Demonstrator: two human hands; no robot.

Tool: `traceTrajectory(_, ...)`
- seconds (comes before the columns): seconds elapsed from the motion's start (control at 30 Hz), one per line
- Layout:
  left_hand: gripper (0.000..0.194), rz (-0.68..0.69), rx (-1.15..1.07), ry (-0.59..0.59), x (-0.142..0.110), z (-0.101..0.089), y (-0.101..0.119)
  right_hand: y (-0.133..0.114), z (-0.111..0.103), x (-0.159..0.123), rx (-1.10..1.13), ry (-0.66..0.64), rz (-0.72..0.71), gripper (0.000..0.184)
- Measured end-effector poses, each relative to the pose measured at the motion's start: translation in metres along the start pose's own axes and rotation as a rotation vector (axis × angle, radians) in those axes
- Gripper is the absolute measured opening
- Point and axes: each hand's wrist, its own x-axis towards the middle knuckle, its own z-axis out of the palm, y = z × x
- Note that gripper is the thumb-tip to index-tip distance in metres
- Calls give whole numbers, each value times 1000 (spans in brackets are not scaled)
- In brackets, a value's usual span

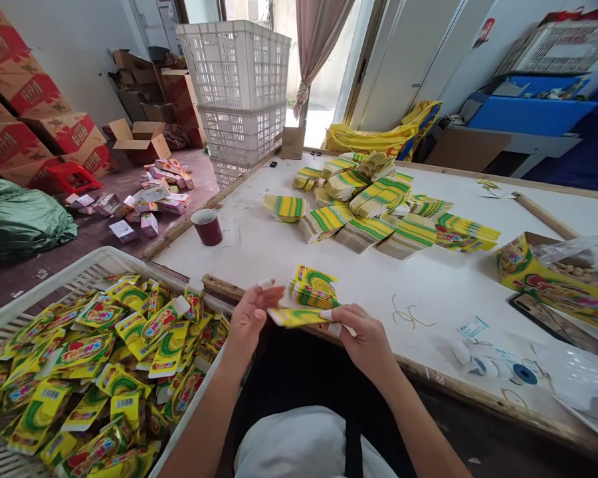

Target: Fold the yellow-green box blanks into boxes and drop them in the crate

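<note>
Both my hands hold one flat yellow-and-green carton blank (pixel 294 317) level over the near edge of the white table (pixel 279 252). My left hand (pixel 252 315) pinches its left end, and a taped fingertip sticks up. My right hand (pixel 363 338) grips its right end, also with taped fingers. Just behind the blank, a small stack of the same flat cartons (pixel 313 285) lies on the table. At my left, a white crate (pixel 80 272) is full of folded yellow boxes (pixel 99 372).
Several bundles of flat cartons (pixel 379 212) are heaped mid-table. A dark red cup (pixel 208 227) stands near the left edge. At right are an open yellow box (pixel 543 279), a phone (pixel 558 325), tape rolls (pixel 498 368) and a wooden stick (pixel 543 214). Stacked white crates (pixel 236 93) and cardboard boxes (pixel 34 126) stand beyond.
</note>
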Motion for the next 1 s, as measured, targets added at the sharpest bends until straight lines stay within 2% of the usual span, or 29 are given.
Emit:
traceTrajectory(0.1,85,-30,301,-176,-1,-4,17,-5,-9,4,-178,-108,-281,28)
traceTrajectory(0.2,92,-136,570,-261,-10,13,13,-16,-3,4,-189,-141,-360,26)
traceTrajectory(0.3,77,-193,659,-131,-17,32,-2,-24,10,-2,-106,24,-195,27)
traceTrajectory(0.4,71,-114,677,-44,-18,38,-11,-28,19,-8,131,238,89,17)
traceTrajectory(0.47,71,-55,686,-51,-18,37,-13,-28,17,-7,378,294,274,31)
traceTrajectory(0.53,73,-11,713,-98,-20,34,-13,-27,11,-1,594,255,434,36)
traceTrajectory(0.63,72,82,741,-207,-23,33,-13,-25,3,9,802,101,637,35)
traceTrajectory(0.77,59,183,741,-235,-27,35,-12,-21,12,9,1011,31,904,33)
traceTrajectory(0.87,52,154,739,-174,-27,37,-13,-21,24,3,1097,51,948,35)
traceTrajectory(1.0,52,90,705,-55,-25,37,-14,-24,26,-3,1115,10,741,47)
